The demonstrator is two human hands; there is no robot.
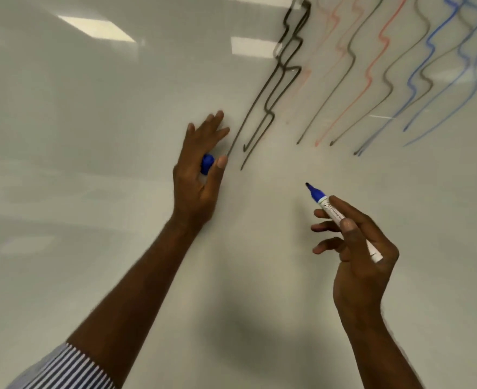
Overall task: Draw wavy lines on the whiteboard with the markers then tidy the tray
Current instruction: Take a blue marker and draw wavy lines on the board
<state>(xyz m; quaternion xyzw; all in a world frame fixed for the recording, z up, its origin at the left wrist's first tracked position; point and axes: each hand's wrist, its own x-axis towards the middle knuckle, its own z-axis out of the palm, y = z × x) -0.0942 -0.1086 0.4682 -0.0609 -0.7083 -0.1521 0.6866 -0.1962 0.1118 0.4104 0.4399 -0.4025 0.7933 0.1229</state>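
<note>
The whiteboard (91,192) fills the view. Black, red and blue wavy lines (372,66) run down its upper right part. My right hand (358,248) grips an uncapped blue marker (323,200), whose tip points up and left and stands just off the board below the lines. My left hand (200,169) lies against the board with fingers stretched out, next to the leftmost black line. The blue marker cap (207,163) is tucked between its thumb and palm.
Ceiling lights (96,28) reflect in the upper left of the board. A striped sleeve (63,372) covers my left arm at the bottom left. The tray is not in view.
</note>
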